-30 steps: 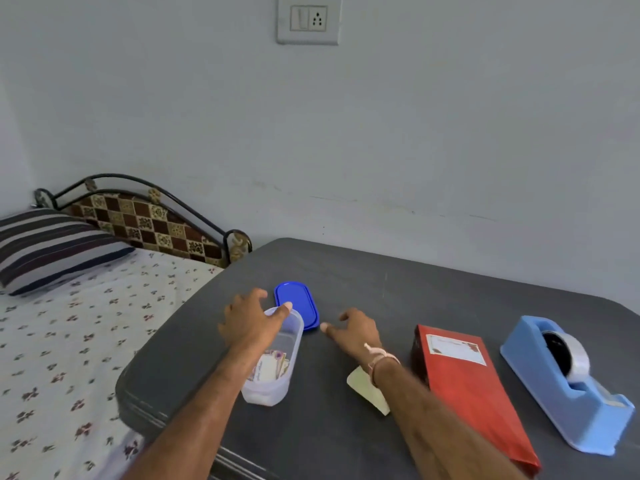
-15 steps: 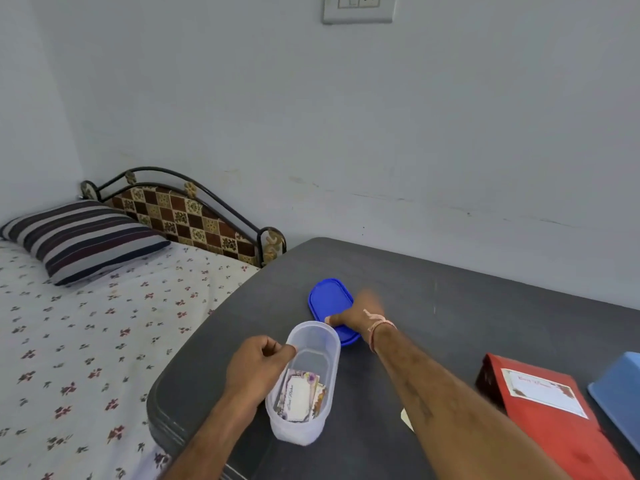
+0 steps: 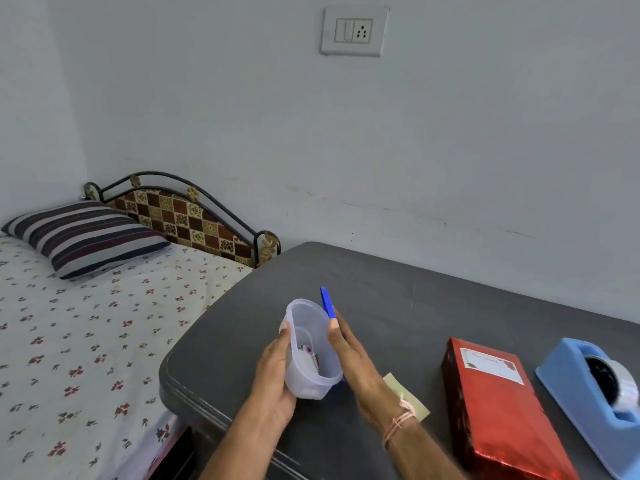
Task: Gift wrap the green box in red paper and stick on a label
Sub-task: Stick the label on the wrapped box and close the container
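Head view, hands: From my station I see the left hand (image 3: 273,372) curled round a clear tub (image 3: 310,351), holding it tilted above the tabletop (image 3: 381,292). The right hand (image 3: 353,355) pinches a blue lid (image 3: 325,301) edge-on against the tub's right side.
Head view, tub: Small cards or stickers lie in the bottom, too blurred for me to read.
Head view, box: The box (image 3: 498,417), fully covered in red paper, lies flat on the tabletop to the right, well apart from both hands. A white label (image 3: 490,364) is stuck near its far end.
Head view, surroundings: A blue tape dispenser (image 3: 588,393) stands just beside the box. A pale slip of paper (image 3: 412,400) lies under the right wrist, and a bed (image 3: 86,323) sits to the left.
Step in hand: I judge wrapping and labelling done; this is the tidy-up, closing the tub.
Next move: I would turn the lid flat, line it up with the rim and press it down all round. The left hand must level the tub so nothing spills.
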A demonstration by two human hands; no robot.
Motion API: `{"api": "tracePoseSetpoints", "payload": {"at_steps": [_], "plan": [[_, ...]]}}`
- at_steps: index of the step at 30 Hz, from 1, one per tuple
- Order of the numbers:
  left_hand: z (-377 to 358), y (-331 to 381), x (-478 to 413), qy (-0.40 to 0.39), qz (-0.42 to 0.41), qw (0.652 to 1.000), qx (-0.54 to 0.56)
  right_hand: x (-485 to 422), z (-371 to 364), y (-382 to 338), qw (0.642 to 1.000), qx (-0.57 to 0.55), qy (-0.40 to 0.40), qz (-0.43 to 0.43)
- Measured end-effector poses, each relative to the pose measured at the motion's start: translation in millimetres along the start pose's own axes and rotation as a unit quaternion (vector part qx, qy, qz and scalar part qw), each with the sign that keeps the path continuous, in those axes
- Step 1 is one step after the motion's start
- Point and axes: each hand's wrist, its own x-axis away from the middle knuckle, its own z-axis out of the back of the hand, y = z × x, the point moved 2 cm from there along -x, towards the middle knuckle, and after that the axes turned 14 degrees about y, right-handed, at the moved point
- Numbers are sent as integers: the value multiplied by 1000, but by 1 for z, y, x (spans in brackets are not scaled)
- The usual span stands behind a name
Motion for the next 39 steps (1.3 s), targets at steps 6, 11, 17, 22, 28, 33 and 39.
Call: {"api": "tracePoseSetpoints", "payload": {"at_steps": [6, 11, 17, 22, 28, 33, 39], "plan": [[0, -9, 21, -98, 21, 995, 30, 15, 4, -8, 995, 90, 42, 14], [-14, -12, 41, -53, -87, 995, -26, 33, 6, -10, 998, 48, 46, 17], [-17, -14, 54, -70, -104, 991, -38, 43, 12, -13, 994, 80, 72, 32], [-10, -10, 65, -158, -37, 985, -62, 53, 21, -21, 988, -85, 104, -72], [-4, -7, 61, -178, -68, 955, -226, 39, 27, -20, 975, -106, 146, -129], [-7, -14, 65, -126, -135, 946, -268, 30, 23, -15, 968, -98, 148, -179], [-11, -9, 60, -125, -142, 928, -321, 3, 21, -19, 972, -2, 194, -134]]}}
